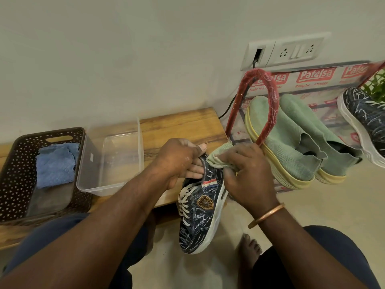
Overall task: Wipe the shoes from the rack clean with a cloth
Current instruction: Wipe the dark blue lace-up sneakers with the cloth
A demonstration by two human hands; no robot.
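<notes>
A dark navy sneaker (200, 213) with white laces and a white sole hangs in the air between my knees, toe pointing toward me. My left hand (179, 161) grips its heel collar, fingers curled inside the opening. My right hand (248, 174) holds a pale green cloth (218, 157) and presses it against the heel side of the sneaker. On the red-framed shoe rack (268, 105) to the right stand two mint green sock shoes (291, 138) with yellow soles, and the matching navy sneaker (362, 119) sits at the far right edge.
A low wooden bench (183, 126) carries a clear plastic container (112, 159) and a dark perforated basket (18, 174) with a blue cloth (56, 163) inside. A wall socket panel (285, 51) with a black cable is above the rack. My bare foot (249, 247) rests on the floor.
</notes>
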